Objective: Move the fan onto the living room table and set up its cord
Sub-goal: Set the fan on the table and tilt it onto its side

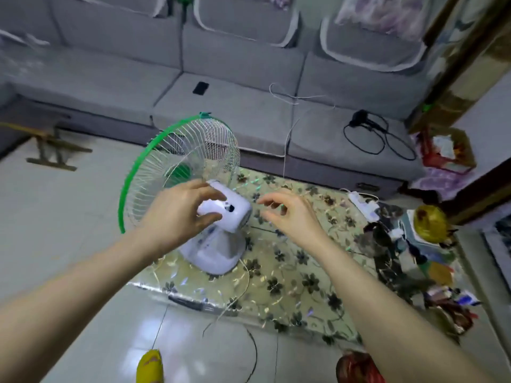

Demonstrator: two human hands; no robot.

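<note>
Fan [193, 194] stands at the bench [290, 275] left edge; left hand [182, 214] grasps its motor housing to steady it, right hand [287, 214] released, hovering beside.

- The floor [55, 211] is made of pale, shiny tiles, and bright light shines back off them near the bottom.
- A big grey sofa [235, 87] runs along the far side of the room and turns a corner at the left.
- Grey cushions with white edges [246, 17] lean on the back of the sofa.
- A small black phone [201, 88] lies flat on a sofa seat.
- A thin white wire [290, 96] and a black cable in loops [381, 139] lie on the seats further right.
- A small wooden stand [49, 149] sits on the floor at the left, near the sofa.
- A brown wooden frame [464, 64] stands at the right edge.
</note>
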